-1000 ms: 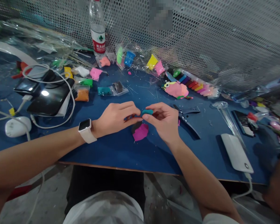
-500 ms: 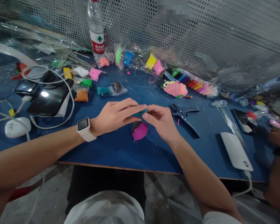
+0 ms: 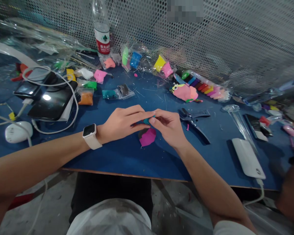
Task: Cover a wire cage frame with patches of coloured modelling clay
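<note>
A small lump of teal modelling clay [image 3: 147, 121] is pinched between both hands above the table. My left hand [image 3: 124, 121], its wrist in a white-strapped watch, has its fingers stretched along the clay and closed on it. From the other side, the thumb and fingertips of my right hand [image 3: 168, 126] grip the same lump, hiding part of it. Just below the fingers lies a magenta and dark grey clay piece [image 3: 147, 137] on the blue table. Beyond my right hand rests a pink clay fish-like figure [image 3: 185, 92].
Dark pliers [image 3: 195, 125] lie right of my hands, with a white power bank [image 3: 248, 158] farther right. Bagged clay, including a teal packet [image 3: 109, 94], lines the back beside a water bottle [image 3: 102, 37]. Phones [image 3: 51, 101] and cables lie left. Another person's arm [image 3: 291, 192] is at the right edge.
Both hands keep hold of the teal clay, and the left fingers have shifted slightly to the right over it. The other person's hand at the right has moved mostly out of view.
</note>
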`<action>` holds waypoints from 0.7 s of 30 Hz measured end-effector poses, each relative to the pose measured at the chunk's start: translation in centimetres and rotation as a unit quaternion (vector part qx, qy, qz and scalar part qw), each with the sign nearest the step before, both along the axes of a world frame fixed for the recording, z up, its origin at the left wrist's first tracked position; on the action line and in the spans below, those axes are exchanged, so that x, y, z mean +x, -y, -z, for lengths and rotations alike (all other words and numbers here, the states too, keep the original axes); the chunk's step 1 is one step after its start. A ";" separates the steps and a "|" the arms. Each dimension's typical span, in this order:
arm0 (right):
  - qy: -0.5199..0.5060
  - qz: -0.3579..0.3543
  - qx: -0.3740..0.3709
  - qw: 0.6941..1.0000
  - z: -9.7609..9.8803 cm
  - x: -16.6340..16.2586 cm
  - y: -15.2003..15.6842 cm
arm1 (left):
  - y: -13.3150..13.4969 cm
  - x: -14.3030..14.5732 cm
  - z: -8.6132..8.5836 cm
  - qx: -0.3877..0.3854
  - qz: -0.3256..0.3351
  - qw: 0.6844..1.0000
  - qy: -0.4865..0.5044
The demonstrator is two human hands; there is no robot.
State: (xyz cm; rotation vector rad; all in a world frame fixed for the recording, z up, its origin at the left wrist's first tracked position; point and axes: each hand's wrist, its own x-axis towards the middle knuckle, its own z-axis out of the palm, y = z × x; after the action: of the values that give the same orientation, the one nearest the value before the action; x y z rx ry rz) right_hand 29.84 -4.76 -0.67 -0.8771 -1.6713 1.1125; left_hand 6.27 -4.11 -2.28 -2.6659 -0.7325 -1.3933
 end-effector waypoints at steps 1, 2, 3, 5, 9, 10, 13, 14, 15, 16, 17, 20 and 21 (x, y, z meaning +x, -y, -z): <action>-0.004 0.002 0.001 1.000 0.0 0.0 0.0 | 0.1 0.0 -0.2 -0.018 0.014 1.000 0.010; -0.009 0.000 0.000 1.000 0.1 0.0 0.0 | 0.1 0.1 -0.3 -0.033 0.029 0.999 0.020; -0.012 -0.005 -0.002 1.000 0.1 0.0 0.1 | 0.1 0.1 -0.4 -0.046 0.040 0.998 0.028; -0.016 -0.011 -0.006 1.000 0.2 0.0 0.1 | 0.1 0.1 -0.5 -0.054 0.048 0.997 0.038; -0.023 0.023 0.010 0.999 0.4 -0.1 0.2 | 0.2 0.2 -0.3 -0.088 0.027 0.995 0.047; -0.024 0.038 0.025 0.999 0.4 -0.1 0.2 | 0.3 0.3 -0.3 -0.109 0.019 0.992 0.055; -0.023 0.070 0.068 0.995 0.5 -0.3 0.2 | 0.6 0.5 -0.5 -0.174 0.008 0.981 0.083; -0.025 0.075 0.076 0.994 0.6 -0.3 0.2 | 0.6 0.5 -0.6 -0.190 0.011 0.978 0.090; -0.028 0.077 0.081 0.993 0.6 -0.3 0.2 | 0.6 0.6 -0.7 -0.201 0.016 0.975 0.094; -0.032 0.082 0.085 0.993 0.7 -0.3 0.2 | 0.7 0.6 -0.8 -0.212 0.020 0.973 0.094; -0.037 0.088 0.089 0.991 0.7 -0.3 0.3 | 0.6 0.6 -0.9 -0.223 0.024 0.970 0.090; -0.036 0.113 0.106 0.987 0.8 -0.3 0.4 | 0.7 0.7 -1.2 -0.257 0.033 0.963 0.065; -0.027 0.118 0.112 0.986 0.9 -0.4 0.4 | 0.7 0.7 -1.2 -0.269 0.034 0.961 0.056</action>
State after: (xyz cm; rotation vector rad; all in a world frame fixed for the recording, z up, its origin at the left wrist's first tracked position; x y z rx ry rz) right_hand 29.47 -5.19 -1.53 -0.8644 -1.5661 0.7658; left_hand 6.98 -4.79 -1.04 -3.0459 -1.1949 -1.5564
